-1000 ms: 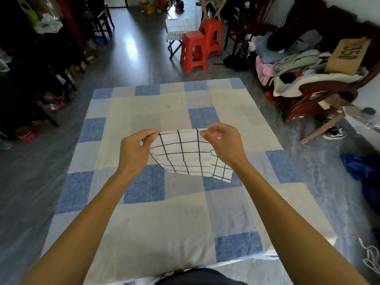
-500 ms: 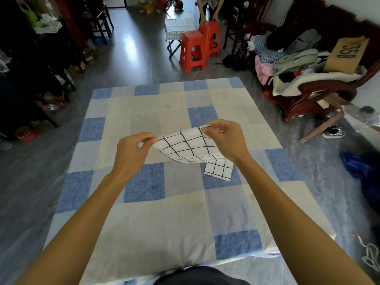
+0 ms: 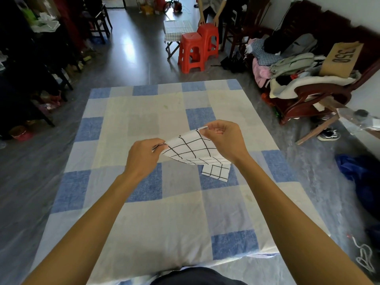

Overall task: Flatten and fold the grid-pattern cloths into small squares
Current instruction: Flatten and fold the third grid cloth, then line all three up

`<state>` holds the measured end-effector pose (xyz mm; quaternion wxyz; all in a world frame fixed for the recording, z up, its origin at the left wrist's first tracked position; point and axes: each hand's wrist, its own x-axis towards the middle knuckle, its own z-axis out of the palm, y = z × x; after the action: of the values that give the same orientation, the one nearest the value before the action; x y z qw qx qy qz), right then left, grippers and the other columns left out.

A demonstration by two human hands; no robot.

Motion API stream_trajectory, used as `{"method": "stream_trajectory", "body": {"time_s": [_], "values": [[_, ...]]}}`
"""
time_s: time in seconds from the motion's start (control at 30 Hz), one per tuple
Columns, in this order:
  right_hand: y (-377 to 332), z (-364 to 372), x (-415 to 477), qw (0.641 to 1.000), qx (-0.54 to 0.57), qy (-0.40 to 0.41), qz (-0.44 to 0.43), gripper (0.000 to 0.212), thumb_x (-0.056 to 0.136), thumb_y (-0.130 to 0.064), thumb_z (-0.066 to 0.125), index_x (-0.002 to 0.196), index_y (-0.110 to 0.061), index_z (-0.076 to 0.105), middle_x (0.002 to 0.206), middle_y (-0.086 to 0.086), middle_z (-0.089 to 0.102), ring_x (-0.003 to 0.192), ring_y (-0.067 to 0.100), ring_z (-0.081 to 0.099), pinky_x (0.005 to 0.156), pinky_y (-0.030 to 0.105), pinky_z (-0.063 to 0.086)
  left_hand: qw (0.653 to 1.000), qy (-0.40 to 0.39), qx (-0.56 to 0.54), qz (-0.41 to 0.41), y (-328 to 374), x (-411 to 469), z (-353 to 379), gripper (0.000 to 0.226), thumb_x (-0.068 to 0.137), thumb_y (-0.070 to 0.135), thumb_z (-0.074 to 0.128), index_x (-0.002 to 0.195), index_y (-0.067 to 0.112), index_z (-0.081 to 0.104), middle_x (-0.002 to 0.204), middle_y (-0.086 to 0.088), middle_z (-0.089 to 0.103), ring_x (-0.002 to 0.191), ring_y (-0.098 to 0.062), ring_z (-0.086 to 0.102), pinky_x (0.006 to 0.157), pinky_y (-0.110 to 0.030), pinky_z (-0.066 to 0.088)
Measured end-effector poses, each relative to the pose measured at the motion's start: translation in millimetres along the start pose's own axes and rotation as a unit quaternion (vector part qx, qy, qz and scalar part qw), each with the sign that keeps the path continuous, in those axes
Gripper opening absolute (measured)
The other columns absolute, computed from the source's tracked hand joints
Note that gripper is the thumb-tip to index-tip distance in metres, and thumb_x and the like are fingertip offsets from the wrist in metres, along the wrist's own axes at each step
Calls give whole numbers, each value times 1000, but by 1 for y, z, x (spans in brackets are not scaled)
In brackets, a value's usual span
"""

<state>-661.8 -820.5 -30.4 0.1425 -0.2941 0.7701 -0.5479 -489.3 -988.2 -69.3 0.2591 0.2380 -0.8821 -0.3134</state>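
A white cloth with a black grid pattern (image 3: 192, 150) hangs in the air over the blue-and-cream checked table cover (image 3: 144, 212). My left hand (image 3: 144, 156) pinches its left corner. My right hand (image 3: 225, 138) pinches the far right corner, held a little higher. The cloth is tilted nearly flat between the hands, and a lower corner (image 3: 216, 173) droops onto the cover below my right wrist.
Two red plastic stools (image 3: 195, 50) stand beyond the table, with a person's hands on the far one. A wooden chair piled with clothes and a cardboard box (image 3: 304, 79) is at the right. Dark furniture lines the left side. A blue cloth (image 3: 357, 171) lies on the floor at right.
The cloth has swung from hanging upright to lying nearly flat. My right hand moved away and up, my left hand lowered, and the trailing corner settled on the cover.
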Motion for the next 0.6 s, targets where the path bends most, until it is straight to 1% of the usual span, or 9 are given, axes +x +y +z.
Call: {"method": "stream_trajectory", "body": {"time_s": [0.07,0.13,0.2,0.27,0.37,0.53,0.6], "values": [[1,-2,-1,1000,-10,2,-3,13,78,-31,77,84,-19,73,80,-5,71,76,11,65,79,30,54,1000,6,-11,-6,2,1,-4,12,88,18,66,95,14,75,87,9,69,78,-17,65,73,-35,53],[3,-4,-1,1000,-17,3,-5,13,79,-31,76,85,-20,73,81,-5,71,78,10,65,79,28,54,1000,12,-26,-13,0,2,-8,13,88,21,66,96,16,74,88,13,68,80,-10,63,75,-29,51],[4,-5,-2,1000,-18,6,-6,15,79,-32,76,86,-20,73,82,-5,71,79,10,66,79,27,54,998,27,-45,-21,-2,3,-11,10,87,24,67,92,19,73,83,21,67,76,0,59,73,-21,49],[4,-6,-2,1000,-21,8,-4,16,78,-32,77,87,-19,73,82,-6,70,79,9,65,79,25,53,996,43,-69,-31,-4,2,-14,3,86,23,68,87,25,71,76,31,64,74,5,57,69,-15,46],[4,-5,-2,1000,-20,6,-2,17,79,-33,76,87,-18,73,83,-5,71,79,8,65,77,23,53,995,44,-89,-28,-6,3,-17,7,86,23,67,87,29,68,79,37,63,73,5,57,69,-13,46],[4,-6,-1,1000,0,9,8,20,78,-36,76,87,-18,74,82,-3,72,77,10,66,74,24,53,997,11,-79,8,-9,3,-22,10,88,21,64,91,29,68,82,40,62,75,7,61,73,-10,47],[3,-7,-2,1000,-4,8,5,17,79,-35,75,85,-19,74,81,-4,71,76,9,66,74,24,53,997,5,-81,12,-8,3,-23,15,88,19,63,90,34,66,82,41,62,76,7,61,73,-8,46]]}}
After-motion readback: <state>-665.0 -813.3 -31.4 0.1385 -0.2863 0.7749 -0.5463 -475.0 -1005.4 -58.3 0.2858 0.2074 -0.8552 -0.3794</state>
